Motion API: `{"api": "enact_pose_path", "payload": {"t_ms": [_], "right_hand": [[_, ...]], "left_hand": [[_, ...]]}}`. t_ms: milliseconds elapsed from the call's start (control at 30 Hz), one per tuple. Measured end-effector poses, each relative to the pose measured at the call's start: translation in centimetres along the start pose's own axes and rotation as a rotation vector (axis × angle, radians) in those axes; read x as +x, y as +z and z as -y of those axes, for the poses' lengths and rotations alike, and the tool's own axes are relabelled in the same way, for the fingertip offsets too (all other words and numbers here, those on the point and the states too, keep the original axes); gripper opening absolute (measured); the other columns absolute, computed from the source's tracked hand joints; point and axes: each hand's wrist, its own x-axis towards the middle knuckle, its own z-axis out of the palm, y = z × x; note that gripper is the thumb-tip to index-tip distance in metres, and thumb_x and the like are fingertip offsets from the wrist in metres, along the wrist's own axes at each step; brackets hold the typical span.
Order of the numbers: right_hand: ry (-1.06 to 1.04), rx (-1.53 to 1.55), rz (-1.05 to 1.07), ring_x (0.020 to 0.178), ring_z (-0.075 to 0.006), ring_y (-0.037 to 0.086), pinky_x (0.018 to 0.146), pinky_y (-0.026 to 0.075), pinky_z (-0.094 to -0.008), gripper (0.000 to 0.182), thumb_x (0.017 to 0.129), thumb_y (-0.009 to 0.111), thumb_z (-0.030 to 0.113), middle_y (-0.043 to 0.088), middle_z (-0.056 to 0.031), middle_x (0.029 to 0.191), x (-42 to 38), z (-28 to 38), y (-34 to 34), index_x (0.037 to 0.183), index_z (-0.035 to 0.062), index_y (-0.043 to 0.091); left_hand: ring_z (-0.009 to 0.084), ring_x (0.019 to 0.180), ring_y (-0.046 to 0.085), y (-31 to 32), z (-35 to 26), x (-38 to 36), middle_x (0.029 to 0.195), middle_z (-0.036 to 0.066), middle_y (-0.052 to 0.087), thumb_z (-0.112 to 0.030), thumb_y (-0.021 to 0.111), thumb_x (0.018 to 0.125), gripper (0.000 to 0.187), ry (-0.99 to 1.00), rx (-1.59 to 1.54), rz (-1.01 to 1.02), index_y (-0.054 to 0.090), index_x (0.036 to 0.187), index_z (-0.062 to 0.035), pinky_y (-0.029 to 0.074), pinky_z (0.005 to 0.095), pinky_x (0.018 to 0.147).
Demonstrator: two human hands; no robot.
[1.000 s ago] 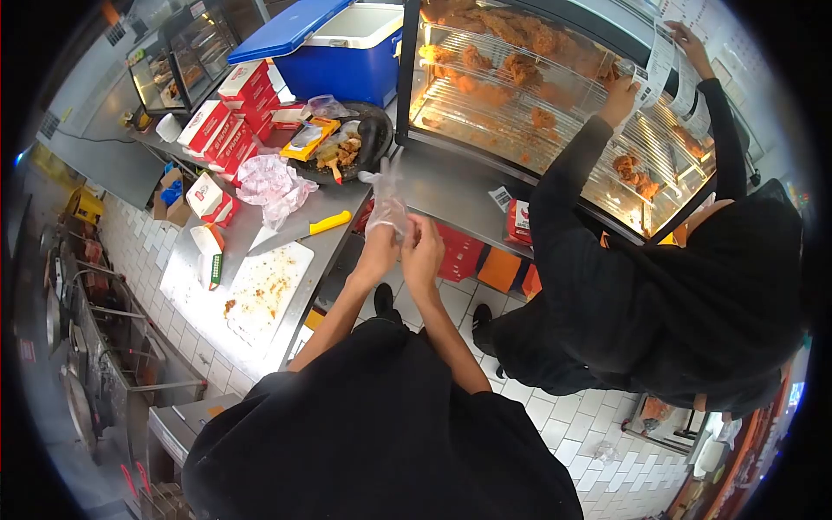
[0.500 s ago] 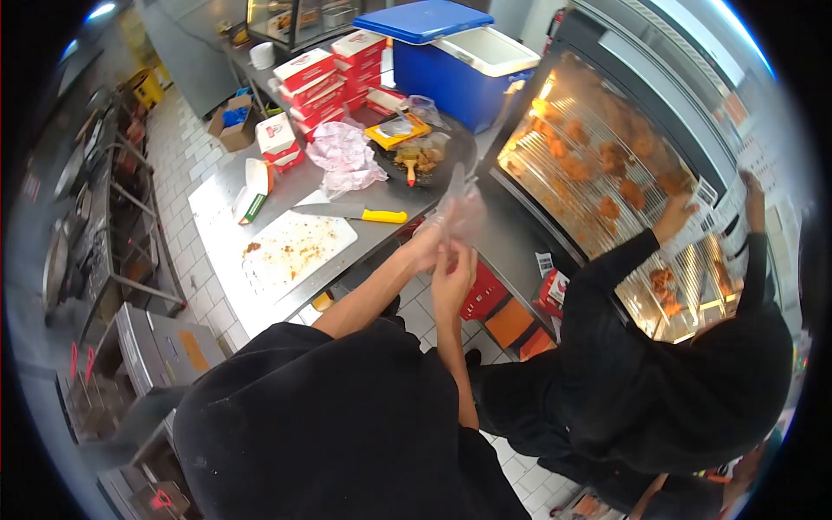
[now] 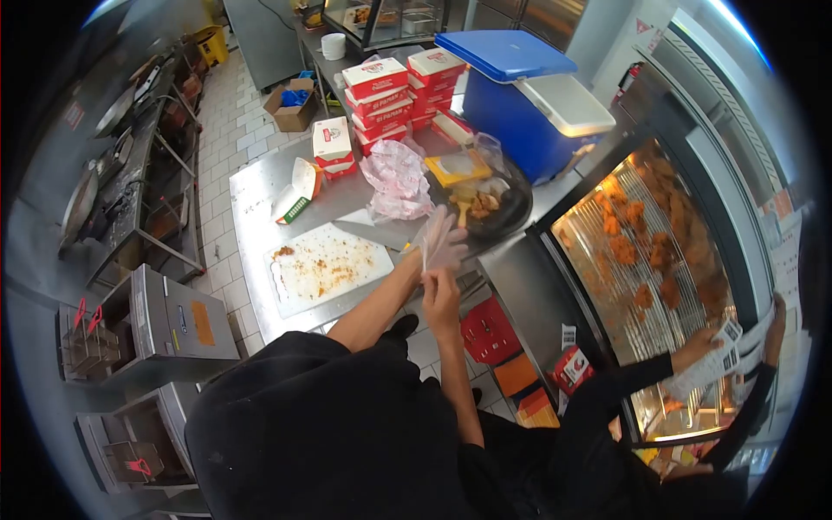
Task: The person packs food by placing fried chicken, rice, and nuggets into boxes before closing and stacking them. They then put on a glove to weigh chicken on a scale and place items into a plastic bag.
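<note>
My left hand is inside a clear plastic glove, its fingers spread above the table's edge. My right hand is closed at the left wrist, pinching the cuff of the plastic glove. Just beyond the hands lies a knife, its handle mostly hidden behind the gloved hand. Left of it is a white cutting board strewn with brown crumbs. A dark round tray beyond my fingers holds food pieces, a yellow-handled brush and a yellow box.
Red-and-white boxes are stacked behind crumpled paper. An open carton sits at left. A blue cooler stands at the back. At right, a co-worker's hand holds printed paper slips before a lit cabinet of fried chicken.
The view has turned, so the table's things appear farther right. My left fingers have spread inside the glove; the right hand stays at its cuff. The co-worker's hands appear lower.
</note>
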Motion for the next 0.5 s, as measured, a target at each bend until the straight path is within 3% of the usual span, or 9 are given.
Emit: {"api": "enact_pose_path", "payload": {"t_ms": [67, 133, 200, 233, 300, 333, 400, 433, 500], "right_hand": [[-0.01, 0.009, 0.034, 0.074, -0.032, 0.057, 0.067, 0.045, -0.0372, 0.008, 0.093, 0.057, 0.007, 0.056, -0.0155, 0.083, -0.3, -1.3, 1.2, 0.093, -0.0009, 0.055], [0.154, 0.046, 0.097, 0.075, -0.0242, 0.059, 0.067, 0.046, -0.0336, 0.012, 0.093, 0.06, 0.01, 0.059, -0.0114, 0.086, -0.9, -2.0, 1.7, 0.101, 0.001, 0.059], [0.339, 0.072, 0.157, 0.077, -0.0182, 0.061, 0.067, 0.048, -0.03, 0.02, 0.093, 0.063, 0.014, 0.062, -0.009, 0.094, -2.0, -2.1, 0.9, 0.109, 0.0028, 0.061], [0.382, 0.05, 0.2, 0.078, -0.0182, 0.062, 0.066, 0.048, -0.0295, 0.021, 0.093, 0.063, 0.015, 0.064, -0.0093, 0.095, -3.2, -3.7, 0.6, 0.109, 0.0031, 0.062], [0.429, 0.019, 0.243, 0.079, -0.0181, 0.064, 0.066, 0.049, -0.0289, 0.022, 0.093, 0.063, 0.017, 0.065, -0.0096, 0.097, -5.1, -5.5, -0.3, 0.11, 0.0033, 0.063], [0.51, 0.015, 0.263, 0.08, -0.0178, 0.065, 0.066, 0.049, -0.0288, 0.021, 0.093, 0.063, 0.018, 0.067, -0.0093, 0.097, -5.7, -5.9, -0.8, 0.109, 0.0031, 0.064], [0.603, -0.005, 0.272, 0.081, -0.0176, 0.065, 0.066, 0.05, -0.0286, 0.021, 0.094, 0.063, 0.019, 0.068, -0.009, 0.097, -5.8, -6.5, -1.6, 0.108, 0.0029, 0.065], [0.65, -0.002, 0.274, 0.08, -0.0186, 0.066, 0.066, 0.05, -0.0299, 0.021, 0.093, 0.063, 0.019, 0.068, -0.01, 0.097, -5.9, -6.7, -2.2, 0.106, 0.0029, 0.065], [0.734, -0.016, 0.277, 0.079, -0.0192, 0.066, 0.066, 0.051, -0.0311, 0.021, 0.093, 0.064, 0.019, 0.069, -0.0107, 0.097, -6.0, -6.9, -3.0, 0.105, 0.0026, 0.066]], "left_hand": [[0.0211, 0.06, 0.059, -2.1, -3.0, 1.4, 0.073, 0.004, 0.061, -0.063, 0.048, 0.091, 0.056, 0.176, 0.268, -0.236, 0.056, 0.127, -0.02, 0.046, 0.0328, 0.052], [0.0216, 0.059, 0.059, -10.6, -7.6, 6.6, 0.071, 0.004, 0.06, -0.055, 0.059, 0.089, 0.049, 0.828, 0.843, -0.603, 0.062, 0.118, -0.0155, 0.047, 0.035, 0.053], [0.0314, 0.07, 0.064, -11.6, -17.2, 4.5, 0.079, 0.009, 0.064, -0.054, 0.057, 0.09, 0.063, 0.925, 1.571, -1.068, 0.05, 0.136, -0.0122, 0.051, 0.0448, 0.061], [0.0371, 0.088, 0.065, -13.7, -20.5, 5.8, 0.098, 0.015, 0.065, -0.068, 0.054, 0.084, 0.085, 0.709, 1.797, -1.284, 0.041, 0.143, -0.0086, 0.052, 0.0495, 0.076], [0.0354, 0.127, 0.051, -15.2, -25.4, 7.8, 0.139, 0.023, 0.046, -0.086, 0.056, 0.065, 0.111, 0.384, 1.381, -1.479, 0.045, 0.137, -0.003, 0.041, 0.0484, 0.104], [0.0354, 0.127, 0.051, -13.8, -27.2, 6.7, 0.139, 0.023, 0.046, -0.086, 0.056, 0.065, 0.111, 0.38, 1.376, -1.468, 0.045, 0.137, -0.003, 0.041, 0.0484, 0.104], [0.0317, 0.12, 0.057, -11.3, -29.3, 5.4, 0.128, 0.02, 0.059, -0.082, 0.055, 0.069, 0.104, 0.021, 1.639, -1.397, 0.047, 0.137, -0.0037, 0.042, 0.0457, 0.103], [0.0317, 0.12, 0.057, -12.4, -29.5, 6.6, 0.128, 0.02, 0.059, -0.082, 0.055, 0.069, 0.104, 0.011, 1.637, -1.378, 0.047, 0.137, -0.0037, 0.042, 0.0457, 0.103], [0.0291, 0.111, 0.063, -15.6, -30.3, 8.9, 0.116, 0.015, 0.066, -0.073, 0.065, 0.069, 0.091, -0.159, 1.273, -1.234, 0.054, 0.13, -0.0063, 0.048, 0.0404, 0.096]]}}
